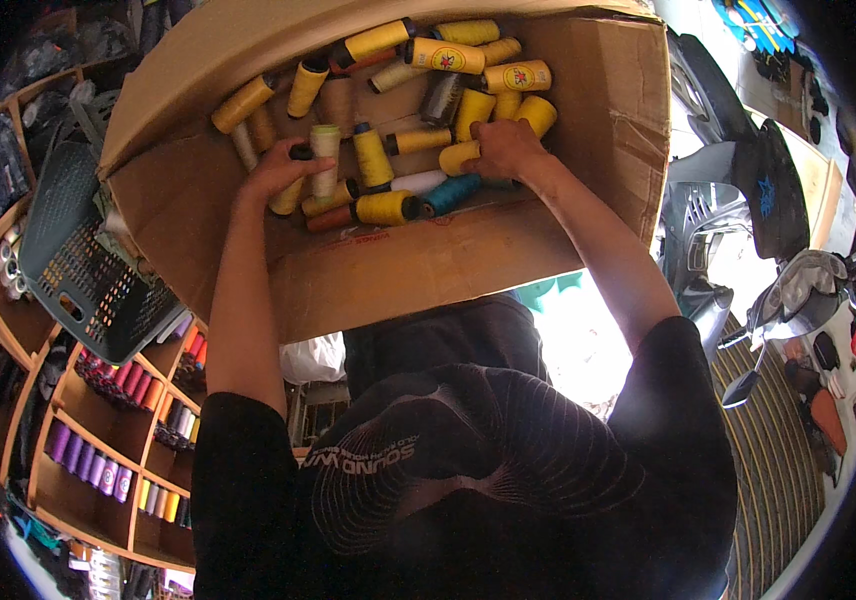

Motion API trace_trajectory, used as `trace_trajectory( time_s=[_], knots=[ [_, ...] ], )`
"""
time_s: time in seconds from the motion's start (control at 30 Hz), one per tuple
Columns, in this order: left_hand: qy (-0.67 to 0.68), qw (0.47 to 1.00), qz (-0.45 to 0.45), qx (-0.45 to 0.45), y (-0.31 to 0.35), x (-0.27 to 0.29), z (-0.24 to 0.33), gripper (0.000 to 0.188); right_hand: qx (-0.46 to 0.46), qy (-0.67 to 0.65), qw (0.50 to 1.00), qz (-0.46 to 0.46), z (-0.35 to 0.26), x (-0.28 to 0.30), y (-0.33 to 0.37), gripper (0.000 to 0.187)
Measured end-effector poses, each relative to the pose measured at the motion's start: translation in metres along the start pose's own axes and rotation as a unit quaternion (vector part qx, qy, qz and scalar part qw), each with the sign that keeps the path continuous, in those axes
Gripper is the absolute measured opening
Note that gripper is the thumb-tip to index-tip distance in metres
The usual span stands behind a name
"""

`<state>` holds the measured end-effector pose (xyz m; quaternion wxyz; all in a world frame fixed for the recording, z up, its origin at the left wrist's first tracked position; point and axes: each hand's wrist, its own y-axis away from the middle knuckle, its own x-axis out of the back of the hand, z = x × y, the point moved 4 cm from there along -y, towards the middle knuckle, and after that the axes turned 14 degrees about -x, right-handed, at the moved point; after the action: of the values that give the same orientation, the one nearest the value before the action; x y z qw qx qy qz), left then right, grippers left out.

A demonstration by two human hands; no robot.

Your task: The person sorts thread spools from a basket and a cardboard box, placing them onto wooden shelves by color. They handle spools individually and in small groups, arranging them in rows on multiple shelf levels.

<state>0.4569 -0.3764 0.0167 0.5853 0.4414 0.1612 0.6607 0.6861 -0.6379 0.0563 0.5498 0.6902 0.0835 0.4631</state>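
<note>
A large open cardboard box [398, 275] lies in front of me with many thread spools inside, mostly yellow. My left hand [276, 172] is closed at the box's left side, its thumb across a cream thread spool [324, 160] with a pale green top. A yellow spool [286, 198] sits just under that hand. On the right, my right hand [510, 150] grips a yellow thread spool [459, 157]; part of it is hidden by the fingers. Between the hands lie a yellow cone [372, 158], a white spool [418, 183] and a teal spool [450, 195].
Wooden shelves [98, 420] on the left hold spools in purple, red and other colours. A grey perforated basket [98, 260] stands beside the box. At the right are a motor scooter [713, 200] and a ribbed shutter-like surface [778, 480].
</note>
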Motion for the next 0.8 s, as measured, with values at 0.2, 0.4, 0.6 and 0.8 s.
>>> trace_trajectory(
  time_s=[0.2,0.4,0.6,0.8],
  knots=[
    [0.049,0.996,-0.079,0.015,0.004,-0.009,0.006,0.097,0.008,0.048,0.999,0.021,0.006,-0.006,-0.006,0.048],
    [-0.014,0.999,-0.034,0.018,0.0,-0.033,-0.028,0.093,-0.003,0.055,0.997,0.05,0.004,-0.011,-0.013,0.034],
    [-0.069,0.996,-0.05,-0.012,-0.01,-0.047,-0.056,0.085,-0.009,0.04,0.996,0.086,0.006,-0.009,-0.022,0.028],
    [-0.124,0.992,-0.01,0.0,-0.007,-0.049,-0.054,0.076,-0.087,-0.087,0.988,0.098,0.018,0.022,-0.021,0.028]
  ],
)
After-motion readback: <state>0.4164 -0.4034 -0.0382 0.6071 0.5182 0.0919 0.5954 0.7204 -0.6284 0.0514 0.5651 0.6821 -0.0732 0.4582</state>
